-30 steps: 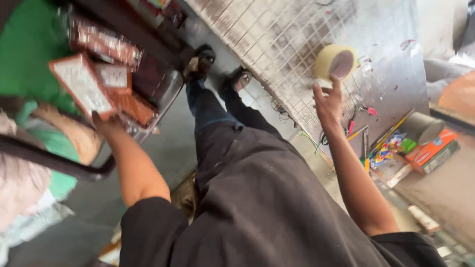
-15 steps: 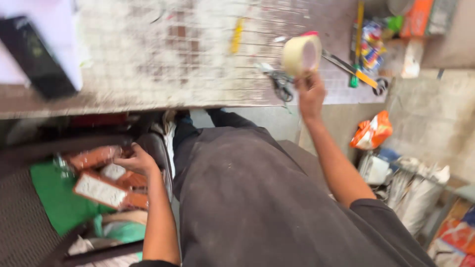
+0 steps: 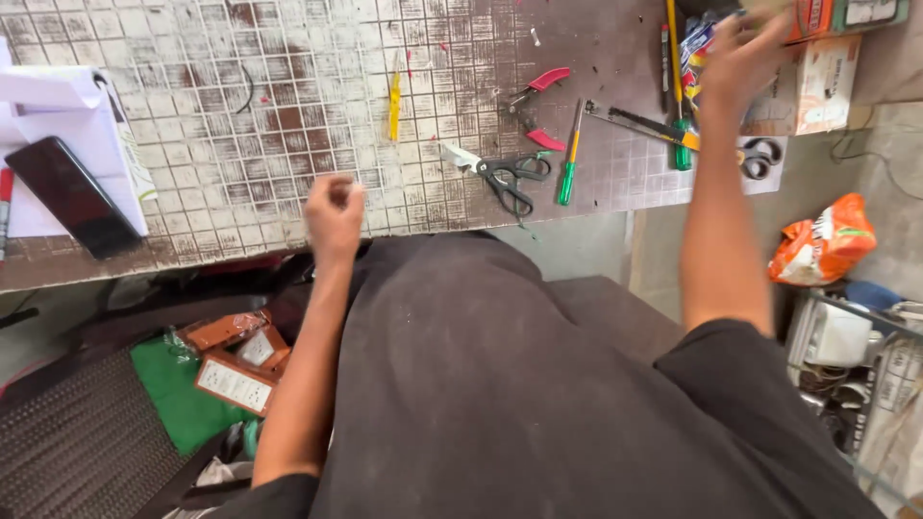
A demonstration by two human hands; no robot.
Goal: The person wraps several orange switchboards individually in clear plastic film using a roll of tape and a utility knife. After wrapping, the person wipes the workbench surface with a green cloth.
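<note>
Head: left hand [image 3: 334,213] fisted over gridded worktop [image 3: 192,77].

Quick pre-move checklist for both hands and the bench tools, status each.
1. Left hand empty: ok, loosely closed at the table edge, nothing seen in it.
2. Right hand grip: cannot tell, blurred, up by the boxes.
3. Scissors reachable: ok, lying flat, apart from both hands.
4. Green screwdriver free: ok, beside the scissors.
5. Phone safe: ok, resting on papers at far left.
</note>
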